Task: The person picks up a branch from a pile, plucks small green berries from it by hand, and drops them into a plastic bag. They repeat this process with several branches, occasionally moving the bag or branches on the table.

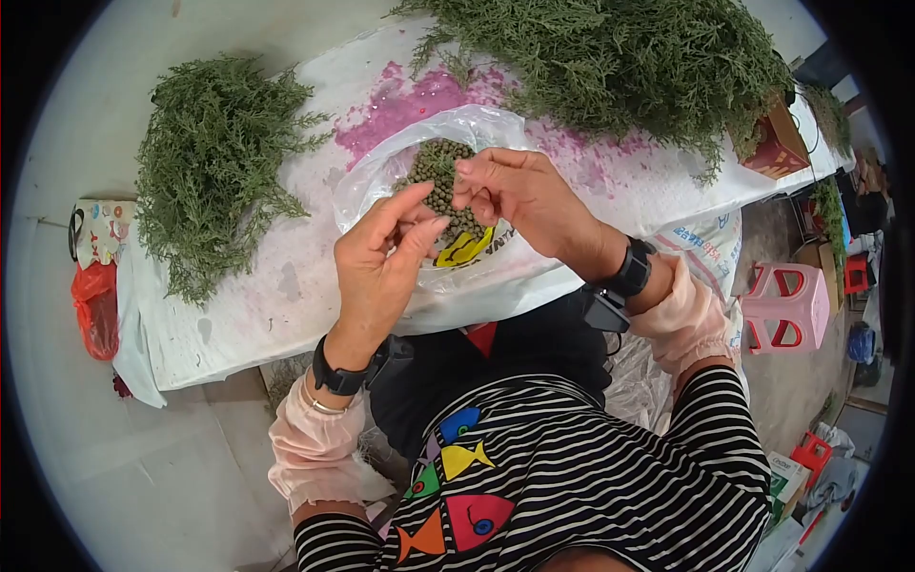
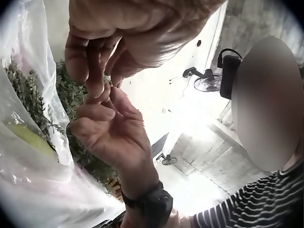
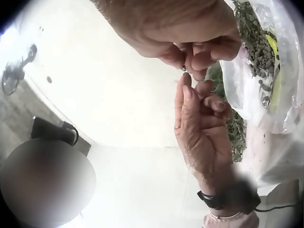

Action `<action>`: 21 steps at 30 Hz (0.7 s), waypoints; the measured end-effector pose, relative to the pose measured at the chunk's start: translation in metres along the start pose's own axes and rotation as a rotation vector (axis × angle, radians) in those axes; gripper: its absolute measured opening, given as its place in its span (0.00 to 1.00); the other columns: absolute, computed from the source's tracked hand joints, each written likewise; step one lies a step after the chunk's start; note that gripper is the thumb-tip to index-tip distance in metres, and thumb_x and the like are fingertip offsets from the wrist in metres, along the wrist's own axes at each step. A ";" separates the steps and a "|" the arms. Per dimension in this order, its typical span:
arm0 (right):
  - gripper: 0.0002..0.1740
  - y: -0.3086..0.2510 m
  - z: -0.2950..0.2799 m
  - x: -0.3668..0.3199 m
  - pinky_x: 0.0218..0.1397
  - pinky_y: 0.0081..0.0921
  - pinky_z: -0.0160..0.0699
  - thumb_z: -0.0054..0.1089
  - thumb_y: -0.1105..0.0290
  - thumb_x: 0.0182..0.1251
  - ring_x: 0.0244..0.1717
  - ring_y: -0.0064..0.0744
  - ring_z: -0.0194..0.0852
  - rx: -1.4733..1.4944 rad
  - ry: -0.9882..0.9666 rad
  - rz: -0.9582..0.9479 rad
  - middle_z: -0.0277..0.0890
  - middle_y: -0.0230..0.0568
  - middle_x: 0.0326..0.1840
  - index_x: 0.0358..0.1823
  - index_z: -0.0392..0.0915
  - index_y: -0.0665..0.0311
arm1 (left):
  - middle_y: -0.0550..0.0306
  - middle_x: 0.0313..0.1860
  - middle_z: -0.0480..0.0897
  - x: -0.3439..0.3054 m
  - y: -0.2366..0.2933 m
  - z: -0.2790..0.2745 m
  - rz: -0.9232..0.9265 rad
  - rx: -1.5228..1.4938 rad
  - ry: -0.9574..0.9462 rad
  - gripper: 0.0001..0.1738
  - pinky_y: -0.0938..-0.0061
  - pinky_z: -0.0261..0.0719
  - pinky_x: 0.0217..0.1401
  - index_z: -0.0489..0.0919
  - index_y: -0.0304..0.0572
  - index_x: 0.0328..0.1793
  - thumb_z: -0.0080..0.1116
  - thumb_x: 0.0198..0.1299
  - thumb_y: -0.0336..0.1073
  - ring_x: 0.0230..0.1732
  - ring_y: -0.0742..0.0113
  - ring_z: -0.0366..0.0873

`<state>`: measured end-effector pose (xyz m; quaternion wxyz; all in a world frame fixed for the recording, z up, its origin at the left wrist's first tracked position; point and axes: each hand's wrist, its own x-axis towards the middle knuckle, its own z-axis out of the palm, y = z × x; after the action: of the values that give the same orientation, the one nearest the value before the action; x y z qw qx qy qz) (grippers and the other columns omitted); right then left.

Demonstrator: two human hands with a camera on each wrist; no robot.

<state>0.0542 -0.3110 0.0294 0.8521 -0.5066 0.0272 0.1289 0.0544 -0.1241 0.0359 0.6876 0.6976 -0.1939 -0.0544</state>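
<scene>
A clear plastic bag (image 1: 367, 186) on the table holds a heap of small round green berries (image 1: 438, 172). Over the heap, the right hand (image 1: 548, 205) pinches something tiny; the right wrist view has a small dark green berry (image 3: 184, 68) at the fingertips of the right hand (image 3: 175, 28). Facing it, the left hand (image 1: 376, 272) has thumb and index finger apart, with nothing visible between them. In the left wrist view the left hand (image 2: 128, 28) partly covers the fingertips of the right hand (image 2: 118, 128).
Cut green branches (image 1: 214, 172) lie at the table's left, and a larger pile (image 1: 629, 67) spreads along the back right beside a cardboard box (image 1: 777, 143). Purple stains mark the white table cover (image 1: 257, 315). A pink stool (image 1: 791, 305) stands on the floor at right.
</scene>
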 end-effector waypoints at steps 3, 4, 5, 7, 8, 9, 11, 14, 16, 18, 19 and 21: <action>0.11 0.002 0.003 -0.006 0.28 0.16 0.63 0.56 0.65 0.65 0.24 0.17 0.63 -0.117 -0.008 -0.078 0.77 0.34 0.28 0.33 0.77 0.66 | 0.60 0.34 0.78 0.006 -0.005 0.005 0.079 -0.015 -0.034 0.13 0.86 0.70 0.25 0.79 0.36 0.51 0.58 0.58 0.26 0.26 0.77 0.75; 0.11 0.002 0.003 -0.007 0.28 0.16 0.63 0.56 0.65 0.65 0.24 0.16 0.63 -0.182 -0.019 -0.108 0.77 0.33 0.27 0.32 0.77 0.66 | 0.59 0.34 0.78 0.007 -0.007 0.006 0.105 -0.005 -0.044 0.13 0.86 0.70 0.25 0.79 0.35 0.50 0.57 0.58 0.26 0.26 0.77 0.75; 0.11 0.003 0.003 -0.009 0.27 0.15 0.63 0.56 0.64 0.65 0.23 0.16 0.63 -0.248 -0.030 -0.139 0.77 0.33 0.27 0.32 0.78 0.66 | 0.59 0.34 0.78 0.008 -0.008 0.006 0.132 0.006 -0.054 0.12 0.85 0.71 0.25 0.79 0.35 0.49 0.57 0.58 0.25 0.26 0.77 0.75; 0.11 0.005 0.003 -0.010 0.27 0.15 0.63 0.56 0.64 0.65 0.23 0.15 0.63 -0.309 -0.038 -0.170 0.77 0.32 0.26 0.32 0.78 0.66 | 0.58 0.34 0.78 0.008 -0.009 0.006 0.155 0.019 -0.068 0.11 0.85 0.71 0.25 0.79 0.34 0.48 0.56 0.59 0.25 0.26 0.76 0.75; 0.11 0.006 0.003 -0.010 0.25 0.14 0.62 0.57 0.65 0.65 0.22 0.14 0.62 -0.312 -0.038 -0.174 0.77 0.31 0.25 0.31 0.78 0.66 | 0.58 0.33 0.78 0.007 -0.008 0.006 0.143 0.026 -0.066 0.10 0.85 0.72 0.26 0.79 0.33 0.47 0.56 0.58 0.24 0.26 0.76 0.75; 0.11 0.007 0.004 -0.010 0.23 0.13 0.62 0.58 0.65 0.64 0.21 0.14 0.62 -0.315 -0.039 -0.178 0.76 0.31 0.23 0.31 0.79 0.65 | 0.58 0.32 0.77 0.006 -0.007 0.006 0.130 0.032 -0.063 0.09 0.85 0.72 0.27 0.79 0.33 0.45 0.56 0.58 0.23 0.26 0.77 0.75; 0.11 0.008 0.003 -0.010 0.22 0.12 0.62 0.59 0.65 0.63 0.21 0.13 0.62 -0.316 -0.038 -0.181 0.75 0.30 0.22 0.30 0.79 0.65 | 0.58 0.32 0.77 0.006 -0.008 0.006 0.116 0.039 -0.062 0.09 0.85 0.73 0.27 0.80 0.32 0.44 0.56 0.58 0.23 0.27 0.77 0.75; 0.10 0.008 0.000 -0.010 0.23 0.12 0.64 0.58 0.65 0.64 0.22 0.14 0.63 -0.357 -0.064 -0.176 0.77 0.31 0.24 0.32 0.80 0.65 | 0.57 0.33 0.78 0.005 -0.010 0.007 0.122 0.028 -0.047 0.07 0.84 0.73 0.27 0.79 0.31 0.43 0.55 0.58 0.22 0.26 0.76 0.75; 0.10 0.006 0.000 -0.012 0.25 0.13 0.65 0.57 0.65 0.64 0.22 0.14 0.64 -0.362 -0.083 -0.178 0.77 0.31 0.26 0.34 0.80 0.66 | 0.57 0.33 0.78 0.005 -0.011 0.007 0.133 0.029 -0.048 0.07 0.84 0.73 0.27 0.79 0.31 0.42 0.55 0.58 0.22 0.26 0.76 0.75; 0.10 0.004 -0.001 -0.015 0.27 0.14 0.67 0.55 0.67 0.66 0.23 0.14 0.66 -0.377 -0.118 -0.183 0.78 0.32 0.28 0.36 0.79 0.67 | 0.57 0.33 0.78 0.006 -0.011 0.007 0.157 0.030 -0.051 0.07 0.84 0.73 0.27 0.79 0.31 0.42 0.55 0.58 0.22 0.26 0.76 0.75; 0.10 0.005 -0.002 -0.016 0.27 0.14 0.67 0.55 0.67 0.66 0.23 0.14 0.66 -0.375 -0.115 -0.182 0.78 0.32 0.28 0.36 0.79 0.67 | 0.57 0.33 0.78 0.006 -0.012 0.007 0.155 0.030 -0.054 0.07 0.84 0.73 0.27 0.79 0.31 0.42 0.55 0.58 0.22 0.26 0.76 0.75; 0.09 0.007 -0.004 -0.018 0.29 0.14 0.69 0.56 0.68 0.65 0.25 0.14 0.67 -0.353 -0.122 -0.196 0.78 0.32 0.30 0.38 0.79 0.67 | 0.57 0.33 0.78 0.006 -0.012 0.008 0.138 0.020 -0.049 0.06 0.85 0.73 0.27 0.79 0.31 0.42 0.55 0.58 0.22 0.26 0.76 0.75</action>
<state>0.0354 -0.3145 0.0249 0.7587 -0.6393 -0.0970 0.0785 0.0593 -0.1340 0.0248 0.6777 0.6880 -0.2586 -0.0219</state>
